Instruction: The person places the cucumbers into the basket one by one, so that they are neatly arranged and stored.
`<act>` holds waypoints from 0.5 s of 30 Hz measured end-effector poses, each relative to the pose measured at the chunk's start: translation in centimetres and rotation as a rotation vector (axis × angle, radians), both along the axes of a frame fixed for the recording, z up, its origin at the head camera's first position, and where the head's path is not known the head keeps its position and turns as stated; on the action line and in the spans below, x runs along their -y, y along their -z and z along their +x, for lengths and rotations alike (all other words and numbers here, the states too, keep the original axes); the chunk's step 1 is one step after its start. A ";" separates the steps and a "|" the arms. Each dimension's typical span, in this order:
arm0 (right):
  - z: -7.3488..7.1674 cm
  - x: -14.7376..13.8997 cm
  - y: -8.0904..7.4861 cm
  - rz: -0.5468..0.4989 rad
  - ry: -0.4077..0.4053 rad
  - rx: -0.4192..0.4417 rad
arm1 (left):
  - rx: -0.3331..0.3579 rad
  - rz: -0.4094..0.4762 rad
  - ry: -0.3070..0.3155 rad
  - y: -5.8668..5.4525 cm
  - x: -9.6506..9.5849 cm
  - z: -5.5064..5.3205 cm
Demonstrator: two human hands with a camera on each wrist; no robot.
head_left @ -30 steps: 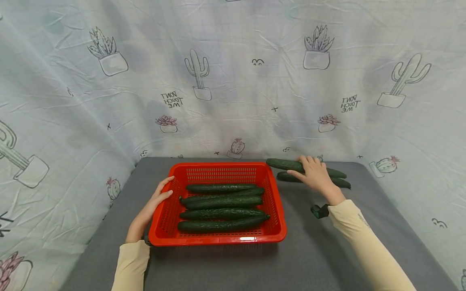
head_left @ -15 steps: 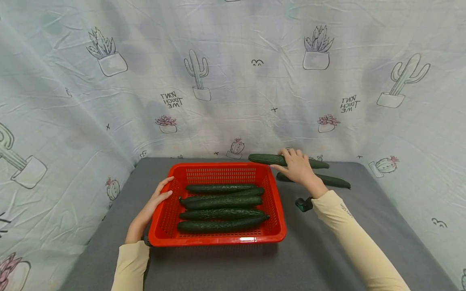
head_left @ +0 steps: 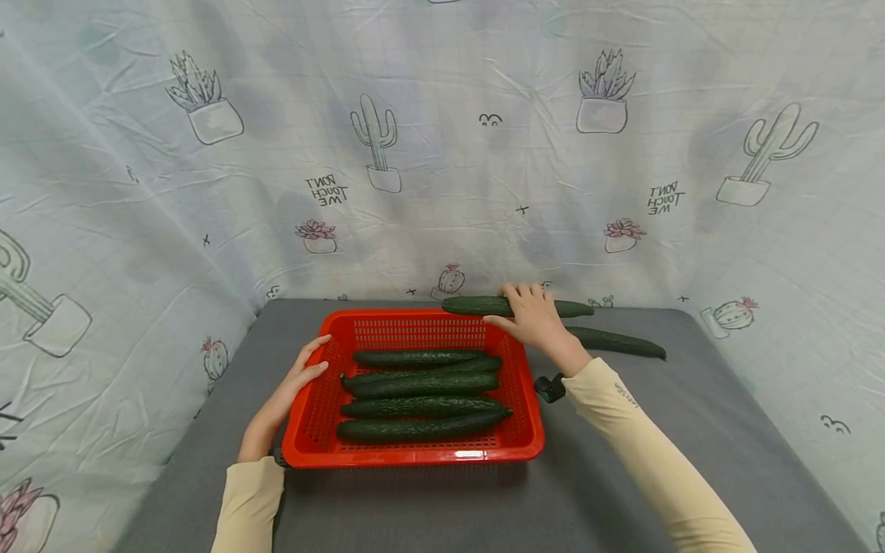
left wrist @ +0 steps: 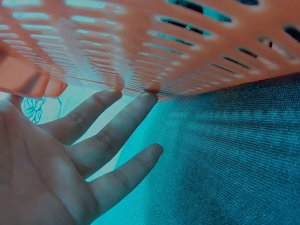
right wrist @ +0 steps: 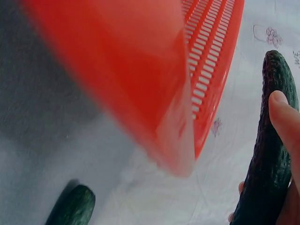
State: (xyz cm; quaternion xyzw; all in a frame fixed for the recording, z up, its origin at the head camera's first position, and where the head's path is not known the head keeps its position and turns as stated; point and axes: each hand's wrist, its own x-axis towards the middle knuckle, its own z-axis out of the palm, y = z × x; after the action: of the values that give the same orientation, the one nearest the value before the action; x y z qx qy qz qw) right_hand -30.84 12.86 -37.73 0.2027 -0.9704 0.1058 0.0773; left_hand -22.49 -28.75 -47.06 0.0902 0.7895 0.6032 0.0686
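In the head view, my right hand [head_left: 532, 316] grips a long dark green cucumber [head_left: 477, 306], raised level with the back right corner of the red plastic basket [head_left: 415, 458]. The right wrist view shows the thumb along this cucumber [right wrist: 269, 164] and fingertips behind it. My left hand [head_left: 290, 392] holds the basket's left rim, thumb and a finger over the edge. Three more fingers lie outside, two tips against the slotted wall [left wrist: 154, 56] in the left wrist view. Several cucumbers [head_left: 425, 384] lie side by side in the basket.
One more cucumber [head_left: 622, 343] lies on the grey table [head_left: 588, 476] right of the basket, partly hidden by my right hand. A white curtain [head_left: 442, 153] with cactus drawings hangs behind and at both sides.
My right hand has lifted the cucumber from beside the other one and carried it left, to the basket's back right corner. The left hand and basket stay put.
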 end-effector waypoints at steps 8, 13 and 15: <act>0.1 2.0 -0.2 0.008 -0.009 -0.003 | 0.034 0.126 0.043 -0.1 0.1 0.3; 0.5 3.1 -0.3 0.009 -0.014 0.011 | 0.033 0.145 0.063 0.0 0.1 0.3; 0.6 3.6 -0.2 0.010 -0.017 0.018 | 0.030 0.140 0.059 -0.1 0.0 0.3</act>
State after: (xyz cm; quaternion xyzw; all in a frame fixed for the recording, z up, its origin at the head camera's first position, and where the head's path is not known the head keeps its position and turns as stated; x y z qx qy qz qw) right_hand -30.28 9.22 -37.50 0.2104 -0.9699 0.1035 0.0664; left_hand -22.19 -28.80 -46.99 0.1090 0.7412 0.6560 0.0915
